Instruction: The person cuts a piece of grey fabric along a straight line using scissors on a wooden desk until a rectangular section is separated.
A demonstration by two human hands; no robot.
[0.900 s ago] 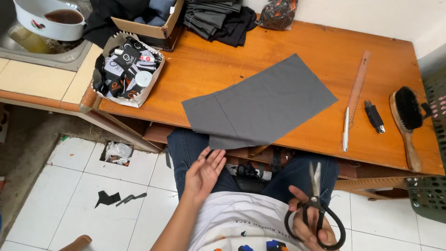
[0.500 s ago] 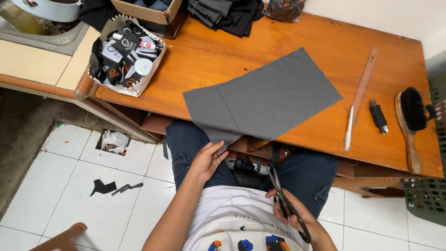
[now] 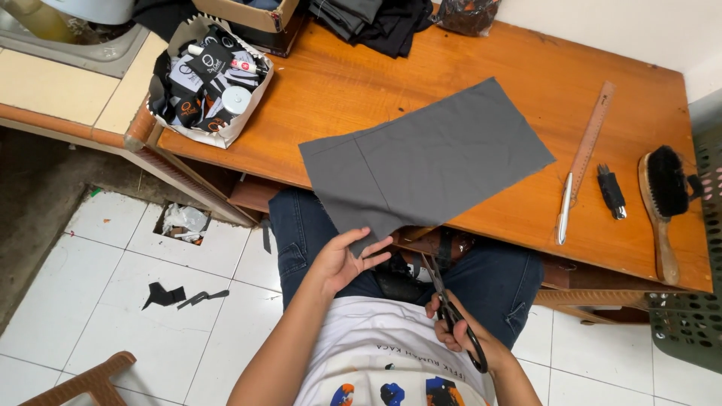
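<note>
A wooden table (image 3: pixel 481 68) fills the upper part of the head view, its far edge cut off by the top of the frame. On it lies a grey fabric panel (image 3: pixel 429 162), spread flat, with its near corner hanging over the table's front edge above the seated person's lap. The left hand (image 3: pixel 347 259) is open, palm up, fingers spread, with the fingertips at the hanging corner of the fabric; whether they actually touch the cloth is hard to tell. The right hand (image 3: pixel 459 331) is closed around the handles of black scissors (image 3: pixel 450 312), held low over the lap below the table edge; the blades point up toward the fabric and look closed or nearly so, and they stand apart from the cloth. At the table's left end sits an open bag of small black and white items (image 3: pixel 203 79), too jumbled to make out singly. Dark folded garments (image 3: pixel 376 19) and a cardboard box (image 3: pixel 252 15) are cut off at the top. Toward the right end lie a wooden ruler (image 3: pixel 592 128), a wooden-handled brush (image 3: pixel 662 203), a white pen (image 3: pixel 564 218) and a small black object (image 3: pixel 611 192) of unclear kind. Dark fabric scraps (image 3: pixel 177 295) lie on the tiled floor.
</note>
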